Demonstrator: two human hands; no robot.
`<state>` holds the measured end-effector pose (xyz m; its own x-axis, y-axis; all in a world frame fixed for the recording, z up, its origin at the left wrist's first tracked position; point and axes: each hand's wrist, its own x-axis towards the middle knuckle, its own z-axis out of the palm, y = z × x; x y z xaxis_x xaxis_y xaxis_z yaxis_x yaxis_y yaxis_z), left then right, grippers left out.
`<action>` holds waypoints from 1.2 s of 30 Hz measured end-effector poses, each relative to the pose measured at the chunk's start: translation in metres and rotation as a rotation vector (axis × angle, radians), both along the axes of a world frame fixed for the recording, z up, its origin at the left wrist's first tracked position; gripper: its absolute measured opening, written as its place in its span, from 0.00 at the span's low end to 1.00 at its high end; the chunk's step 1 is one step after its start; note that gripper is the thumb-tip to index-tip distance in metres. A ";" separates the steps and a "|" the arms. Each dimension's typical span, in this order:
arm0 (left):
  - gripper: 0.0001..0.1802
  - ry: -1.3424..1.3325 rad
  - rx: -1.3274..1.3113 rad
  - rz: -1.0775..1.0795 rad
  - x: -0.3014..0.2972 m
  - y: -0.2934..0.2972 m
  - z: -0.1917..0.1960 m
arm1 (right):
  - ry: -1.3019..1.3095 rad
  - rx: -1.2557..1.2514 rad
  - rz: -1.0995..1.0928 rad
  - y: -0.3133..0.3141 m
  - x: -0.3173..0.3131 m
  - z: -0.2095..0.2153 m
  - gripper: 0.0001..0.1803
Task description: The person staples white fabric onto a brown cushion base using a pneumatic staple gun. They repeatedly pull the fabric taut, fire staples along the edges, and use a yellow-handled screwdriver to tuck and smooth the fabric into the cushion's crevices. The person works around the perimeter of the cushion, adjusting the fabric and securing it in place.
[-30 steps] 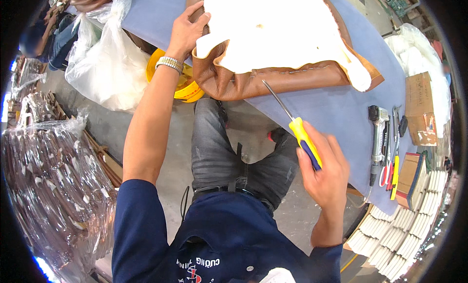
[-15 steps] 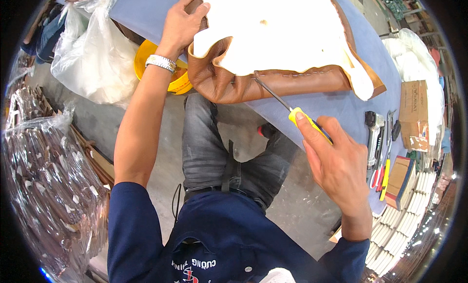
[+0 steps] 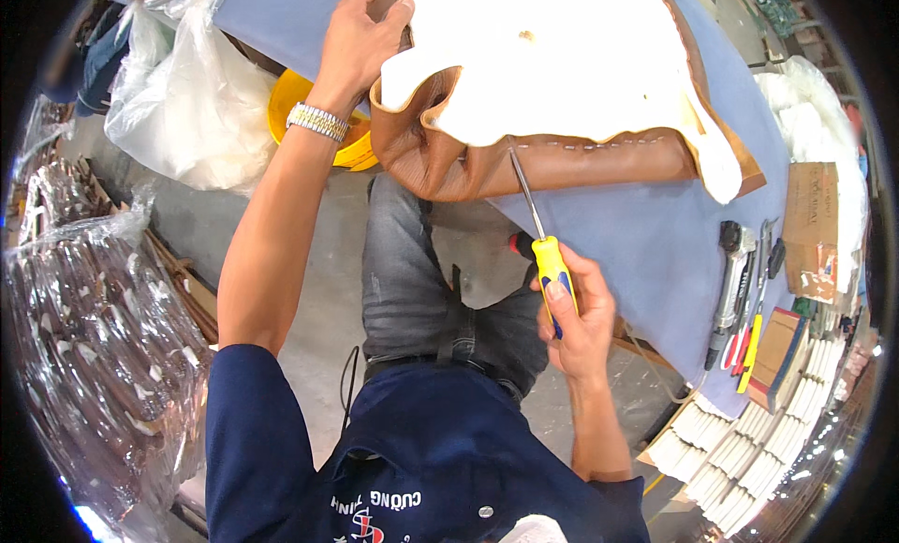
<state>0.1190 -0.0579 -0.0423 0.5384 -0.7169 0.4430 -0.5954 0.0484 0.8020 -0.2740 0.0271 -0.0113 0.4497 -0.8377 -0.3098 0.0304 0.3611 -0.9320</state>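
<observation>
Fingers curled round a yellow-handled screwdriver (image 3: 549, 253) in right hand (image 3: 581, 323), pinching brown leather (image 3: 618, 164), top centre, with left hand (image 3: 361, 42) — seeing likely staples (image 3: 599, 146) already along lower edge, loose-looking folds (image 3: 454, 175) leftward. Can't tell the remainder.

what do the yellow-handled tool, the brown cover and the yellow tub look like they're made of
Yellow-handled tool: shaft likely polished metal, being silvery and shiny; handle probably smooth hard plastic, given its bright moulded look.
Brown cover: leather or imitation leather with a soft sheen, judging by its supple folds.
Yellow tub: likely smooth plastic, from its even, bright colour.
</observation>
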 end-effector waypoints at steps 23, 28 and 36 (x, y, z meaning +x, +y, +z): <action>0.24 0.278 0.068 0.003 -0.026 0.003 0.032 | -0.567 0.195 0.051 0.015 0.028 -0.071 0.24; 0.25 0.298 0.030 -0.017 -0.011 0.002 0.023 | -0.636 -0.140 0.157 0.013 0.008 -0.072 0.25; 0.30 0.032 0.009 0.182 -0.107 0.019 0.010 | -0.376 0.594 -0.088 0.083 -0.114 -0.110 0.22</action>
